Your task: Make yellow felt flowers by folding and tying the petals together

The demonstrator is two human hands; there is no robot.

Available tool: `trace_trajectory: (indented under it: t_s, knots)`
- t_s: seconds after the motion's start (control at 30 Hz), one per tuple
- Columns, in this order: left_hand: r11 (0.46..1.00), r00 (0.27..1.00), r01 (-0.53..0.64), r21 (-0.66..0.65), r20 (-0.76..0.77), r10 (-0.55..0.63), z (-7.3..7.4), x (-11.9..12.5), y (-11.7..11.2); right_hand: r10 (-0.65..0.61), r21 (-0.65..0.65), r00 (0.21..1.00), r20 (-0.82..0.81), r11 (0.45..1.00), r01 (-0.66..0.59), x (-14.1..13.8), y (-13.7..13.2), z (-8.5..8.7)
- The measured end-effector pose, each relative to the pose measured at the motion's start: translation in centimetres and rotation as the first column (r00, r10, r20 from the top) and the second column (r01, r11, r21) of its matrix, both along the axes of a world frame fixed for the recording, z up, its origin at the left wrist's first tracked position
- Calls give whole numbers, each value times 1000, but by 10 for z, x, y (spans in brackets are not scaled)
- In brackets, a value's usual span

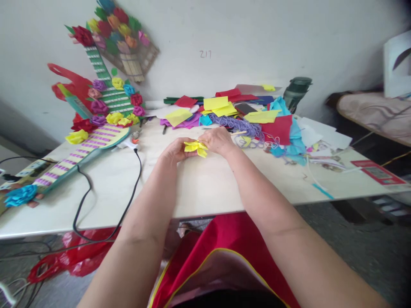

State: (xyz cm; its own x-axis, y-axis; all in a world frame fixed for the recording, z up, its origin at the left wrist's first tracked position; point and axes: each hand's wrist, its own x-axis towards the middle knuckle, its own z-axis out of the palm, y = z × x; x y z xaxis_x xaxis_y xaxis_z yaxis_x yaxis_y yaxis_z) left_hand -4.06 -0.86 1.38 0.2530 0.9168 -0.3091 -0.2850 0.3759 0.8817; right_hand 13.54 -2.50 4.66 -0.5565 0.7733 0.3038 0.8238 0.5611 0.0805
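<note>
A small yellow paper flower (196,148) is held between my two hands over the middle of the table. My left hand (178,149) grips it from the left, its fingers curled round behind the petals. From the right, my right hand (217,140) pinches at the flower's edge, with its fingers bent and partly hidden. Just past my hands lie yellow paper sheets (215,103) and a tangle of purple yarn (240,125).
At left stands a striped panel (84,147) trimmed with paper flowers, beside a glue tube (77,105). A black cable (138,171) hangs over the table's front edge. Blue crepe paper (293,139), a red sheet (279,129) and a dark bottle (297,92) are at right.
</note>
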Motion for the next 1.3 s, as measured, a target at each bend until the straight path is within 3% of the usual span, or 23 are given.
trace_trajectory:
  t_s: [0.17, 0.33, 0.5, 0.73, 0.97, 1.3]
  knots:
    - [991, 999, -25, 131, -35, 30, -4, 2, 2, -17, -5, 999, -47, 1000, 17, 2, 4, -2]
    - [937, 993, 30, 348, -119, 13, -12, -3, 7, -57, -44, 994, -98, 998, 53, 5, 6, -3]
    - [888, 976, 47, 457, -210, 57, -18, -7, 14, -41, -55, 982, -183, 998, 31, 8, 9, -8]
    - [864, 950, 68, 499, -298, 97, -16, -3, 13, -163, -145, 952, -258, 981, 129, 10, 10, -8]
    - [858, 945, 50, 511, -303, 125, -13, -1, 9, -191, -238, 934, -302, 964, 120, 19, 10, -2]
    - [817, 936, 33, 575, -304, 176, -15, -3, 12, -190, -177, 935, -300, 974, 141, 18, 11, -1]
